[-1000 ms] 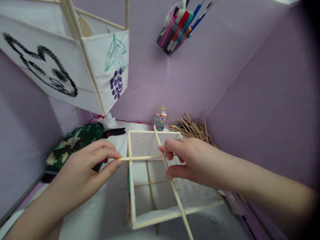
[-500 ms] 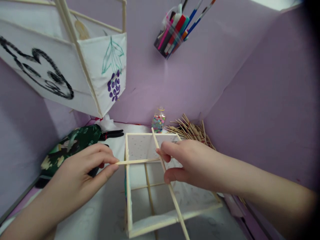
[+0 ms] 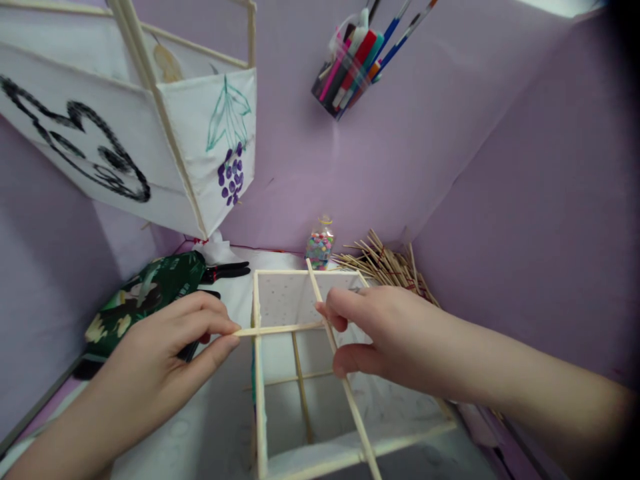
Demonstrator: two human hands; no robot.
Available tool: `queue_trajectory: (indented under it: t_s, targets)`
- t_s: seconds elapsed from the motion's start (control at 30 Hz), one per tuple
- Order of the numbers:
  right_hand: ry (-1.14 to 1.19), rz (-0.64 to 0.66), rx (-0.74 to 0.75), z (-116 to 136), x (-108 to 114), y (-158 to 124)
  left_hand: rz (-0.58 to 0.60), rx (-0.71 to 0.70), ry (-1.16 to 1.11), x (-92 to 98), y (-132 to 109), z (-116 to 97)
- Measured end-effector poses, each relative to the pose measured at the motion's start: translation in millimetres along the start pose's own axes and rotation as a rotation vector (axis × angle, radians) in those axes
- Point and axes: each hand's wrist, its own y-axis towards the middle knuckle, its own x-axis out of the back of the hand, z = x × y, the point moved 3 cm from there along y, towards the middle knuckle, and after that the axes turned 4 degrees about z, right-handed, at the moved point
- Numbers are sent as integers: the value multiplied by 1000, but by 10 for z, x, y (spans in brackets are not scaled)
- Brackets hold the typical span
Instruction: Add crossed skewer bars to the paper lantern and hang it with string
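Observation:
An open box-shaped frame (image 3: pixel 259 407) of pale wooden sticks, with thin white sheeting on its sides, stands in front of me. One long wooden stick (image 3: pixel 359 421) lies over its top from back to front. A crosswise stick (image 3: pixel 284 329) rests on the left rail and meets the long one near the middle. My left hand (image 3: pixel 173 360) pinches the crosswise stick's outer end between thumb and fingertips. Around the long stick, close to the crossing, the fingers and thumb of my right hand (image 3: pixel 395 330) are closed; they partly hide the joint. Two crossed sticks (image 3: pixel 299 377) show lower inside.
A white lantern-like box (image 3: pixel 207 147) with drawings hangs at upper left. Behind the frame stand a bottle of colourful bits (image 3: pixel 320 248) and a bundle of sticks (image 3: pixel 387 267). Black-handled pliers (image 3: pixel 227 271) and a dark green bag (image 3: pixel 150 293) lie left. A pen cup (image 3: pixel 345 73) is on the wall.
The whole view has shifted slightly, so things appear a little lower and further right. Both hands keep their holds, and the sticks stay crossed in the same way.

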Motion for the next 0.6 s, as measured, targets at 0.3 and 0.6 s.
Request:
queue_trajectory:
  t_s: [0.3,0.6]
  targets:
    - [31,-16,24,-16,-25,-9,32,-37,9,18,9,-1]
    - [21,-19,28,-17,-36,-8,46,-71,23,17,8,48]
